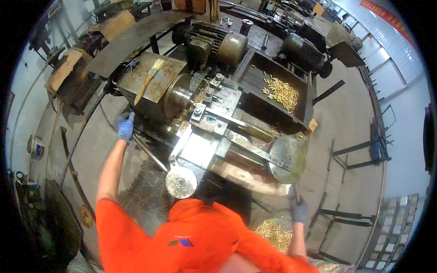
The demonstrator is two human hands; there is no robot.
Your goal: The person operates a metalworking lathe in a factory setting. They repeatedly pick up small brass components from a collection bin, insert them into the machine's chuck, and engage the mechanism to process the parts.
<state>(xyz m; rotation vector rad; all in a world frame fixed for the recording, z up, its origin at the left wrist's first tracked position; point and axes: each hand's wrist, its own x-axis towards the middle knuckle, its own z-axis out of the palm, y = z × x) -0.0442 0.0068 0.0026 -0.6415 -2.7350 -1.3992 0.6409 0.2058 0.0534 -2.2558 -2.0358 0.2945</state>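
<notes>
My left hand (124, 126), in a blue-grey glove, is closed beside the near left corner of the lathe's headstock (148, 107). What it grips is hidden; a metal rod (150, 154) slopes down right from near its wrist. My right hand (299, 210), in a darker grey glove, wraps round a short crank handle (297, 193) below a round metal disc (290, 159). Between the hands lie the lathe's chuck (182, 94) and the bolted tool slide (214, 116). A smaller round handwheel (181, 182) sits at the near end of the slide.
A wooden-handled brush (149, 82) rests on the headstock. Small brass-coloured pieces fill part of a dark tray (257, 75), and a heap of similar pieces (275, 233) lies by my right forearm. Behind stand electric motors (232, 48); metal frames (357, 150) stand at right.
</notes>
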